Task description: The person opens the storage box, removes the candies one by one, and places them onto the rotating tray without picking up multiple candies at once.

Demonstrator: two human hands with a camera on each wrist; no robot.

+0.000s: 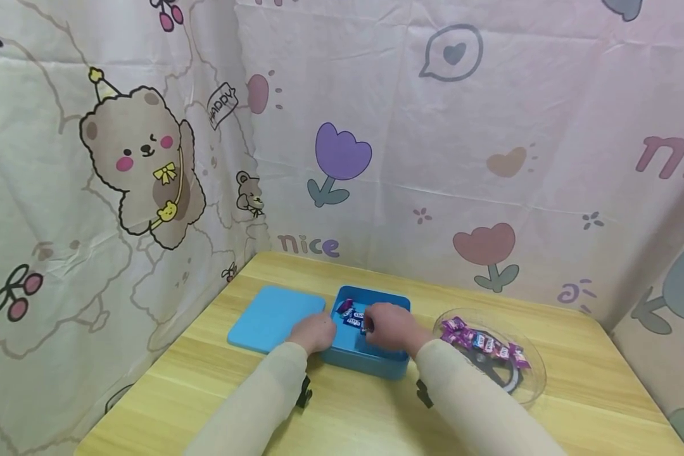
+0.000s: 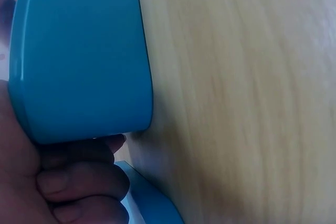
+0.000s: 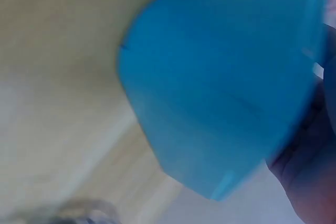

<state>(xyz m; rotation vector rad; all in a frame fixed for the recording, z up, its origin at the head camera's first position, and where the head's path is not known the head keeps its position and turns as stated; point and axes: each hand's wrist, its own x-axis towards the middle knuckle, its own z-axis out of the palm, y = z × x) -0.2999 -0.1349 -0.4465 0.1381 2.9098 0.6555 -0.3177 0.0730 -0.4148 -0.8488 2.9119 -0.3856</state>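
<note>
I am leaning over the wooden table [image 1: 342, 411] with both hands at the blue box [image 1: 376, 364], which is sitting just below the middle of the head view. My left hand [image 1: 315, 332] is resting against the box's left wall, fingers curled in beside it; the left wrist view shows those fingers [image 2: 79, 179] tucked against the blue side at the lower left of the frame, touching rather than clamping. My right hand [image 1: 392, 326] is reaching down into the box from the right, hovering over the wrapped candies [image 1: 350, 313] lying in its far left corner. I cannot tell whether my fingertips are pinching a candy or just touching one; the right wrist view is only giving me a blurred blue wall [image 3: 220, 93].

The box's long axis is running left to right across the frame, and the candies inside are lying just left of my right hand, so that hand is the nearer one. The blue lid [image 1: 273, 316] is lying flat just left of the box, and the clear dish [image 1: 532, 373] holding more candies is sitting at the right, near my right forearm
</note>
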